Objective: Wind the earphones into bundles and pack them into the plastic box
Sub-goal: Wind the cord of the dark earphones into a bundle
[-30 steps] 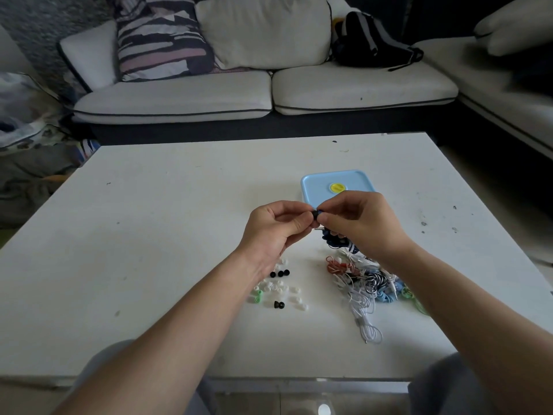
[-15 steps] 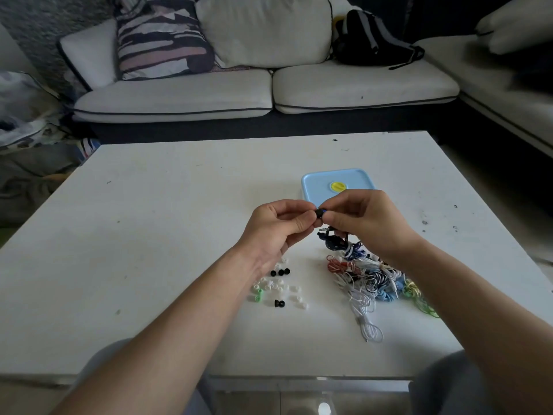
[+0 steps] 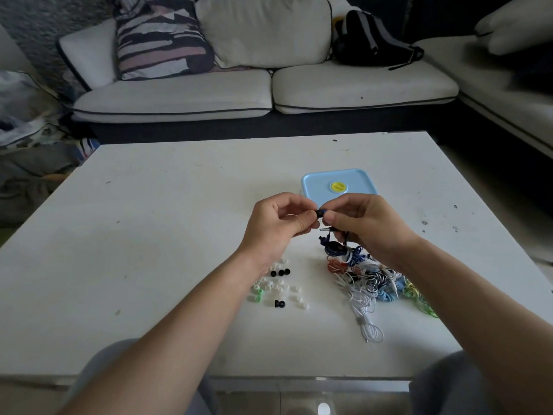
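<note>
Head view. Pinches a small dark earbud between two sets of fingertips: left hand from one side, right hand from the other, both curled narrow onto it and raised just above the table. Traps also, lower in the right hand's fingers, apparently a metal plug; cannot tell exactly how. Trails a thin dark blue cord down from that grip into the pile of earphones lying on the table, just beneath the right hand and wrist.

Judged step: singling one earphone out of the tangle, ahead of winding; no finished bundle visible. Calls next for drawing the cord free of the heap without dragging neighbours along, then looping it into a coil. Calls later for opening the plastic box, shut and just beyond the hands, its near edge hidden by them.

Materials: thin, limp cords in white, red-orange, light blue, green and black-and-white stripe, loosely knotted together and likely to snag. Smooth pale blue lid, rounded corners, round yellow disc at the middle. Just beside the left wrist, scattered ear tips: small, dome-shaped, soft-looking, mostly white, a few black and green. Matt white tabletop, scuffed and speckled. Beyond it, a pale cushioned sofa with dark piping.
</note>
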Demonstrator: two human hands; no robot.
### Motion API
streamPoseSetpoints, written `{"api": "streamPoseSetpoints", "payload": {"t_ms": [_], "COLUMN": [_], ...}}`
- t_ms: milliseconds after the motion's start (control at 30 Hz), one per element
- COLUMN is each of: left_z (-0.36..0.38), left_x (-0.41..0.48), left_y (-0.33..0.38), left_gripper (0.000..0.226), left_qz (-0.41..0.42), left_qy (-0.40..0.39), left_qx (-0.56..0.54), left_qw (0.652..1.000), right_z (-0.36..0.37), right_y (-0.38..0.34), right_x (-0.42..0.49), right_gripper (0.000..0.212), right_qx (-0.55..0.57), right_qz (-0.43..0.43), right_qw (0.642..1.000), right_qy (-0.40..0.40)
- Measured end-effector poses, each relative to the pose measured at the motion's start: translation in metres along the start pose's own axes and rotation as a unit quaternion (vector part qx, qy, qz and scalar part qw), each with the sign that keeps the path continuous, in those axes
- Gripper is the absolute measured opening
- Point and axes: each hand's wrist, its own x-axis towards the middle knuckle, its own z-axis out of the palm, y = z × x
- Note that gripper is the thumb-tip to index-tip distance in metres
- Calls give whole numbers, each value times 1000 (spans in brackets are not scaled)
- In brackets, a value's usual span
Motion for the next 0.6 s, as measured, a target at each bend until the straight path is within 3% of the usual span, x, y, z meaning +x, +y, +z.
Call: {"api": "streamPoseSetpoints", "payload": {"t_ms": [100,600], "left_z": [2,4], "left_x": [1,-1], "left_y": [-2,1], "left_gripper": [16,7], "left_qz": [28,0], "left_qy": [5,25], "left_qx": [47,-20], "left_qw": [998,999], "right_z": [2,3], "right_y": [0,2], "right_x": [1,0], "right_gripper": [4,2], "right_qx": [-7,-7], "right_qz": [-3,4], "right_qw": [1000,1000], "right_qy": [22,26]}}
